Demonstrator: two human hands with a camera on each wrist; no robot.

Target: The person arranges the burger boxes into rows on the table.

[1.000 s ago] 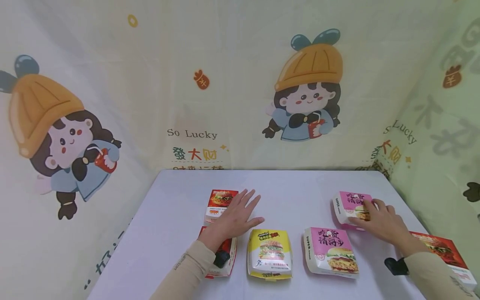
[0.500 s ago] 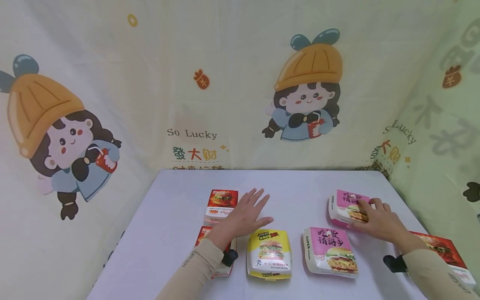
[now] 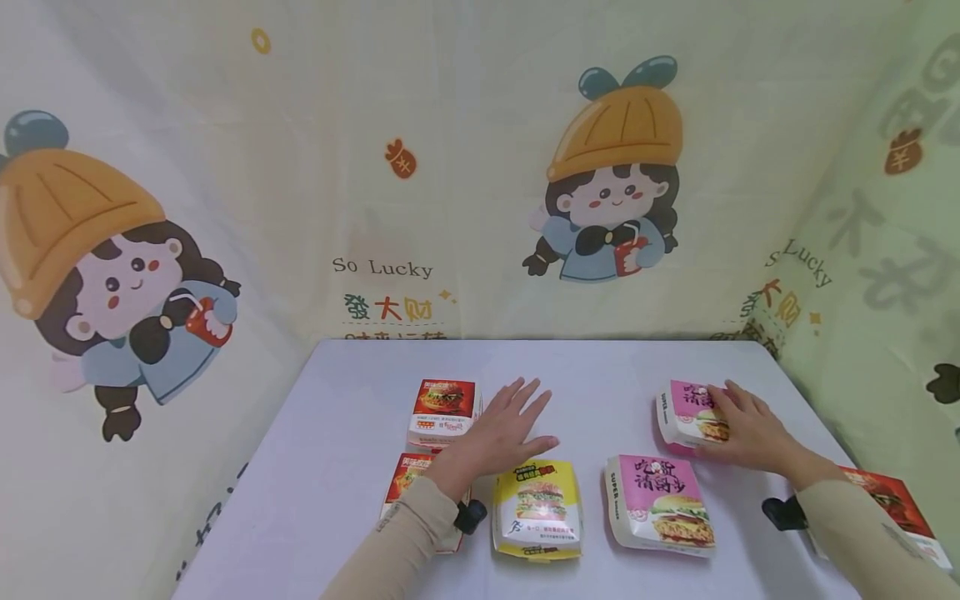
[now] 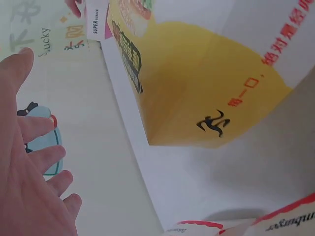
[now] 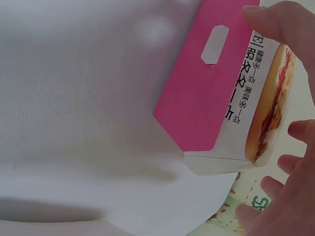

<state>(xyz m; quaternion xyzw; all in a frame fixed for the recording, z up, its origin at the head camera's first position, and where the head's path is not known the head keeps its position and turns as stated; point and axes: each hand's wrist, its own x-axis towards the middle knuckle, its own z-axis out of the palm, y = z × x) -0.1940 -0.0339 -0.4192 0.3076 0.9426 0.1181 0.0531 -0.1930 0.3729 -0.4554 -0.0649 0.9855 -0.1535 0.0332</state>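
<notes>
My left hand [image 3: 498, 433] hovers with straight, spread fingers between a red-and-white burger box [image 3: 442, 410] and a yellow burger box [image 3: 537, 510]. It holds nothing, and in the left wrist view the yellow box lies beyond the thumb. My right hand [image 3: 753, 433] is at the right edge of the far pink burger box [image 3: 690, 412]. Its thumb [image 5: 278, 19] touches the box's front edge in the right wrist view, while the other fingers extend past the box, apart from it. A second pink burger box [image 3: 662, 508] lies nearer.
Another red burger box [image 3: 405, 479] lies partly under the left forearm. A further red box [image 3: 892, 504] sits at the right, partly behind the right sleeve. The white table [image 3: 585, 379] ends at a printed cloth backdrop [image 3: 480, 167].
The far pink box slid slightly left with my right hand, then stopped. The right fingers have loosened and straightened. My left hand drifted right, uncovering more of the far red box.
</notes>
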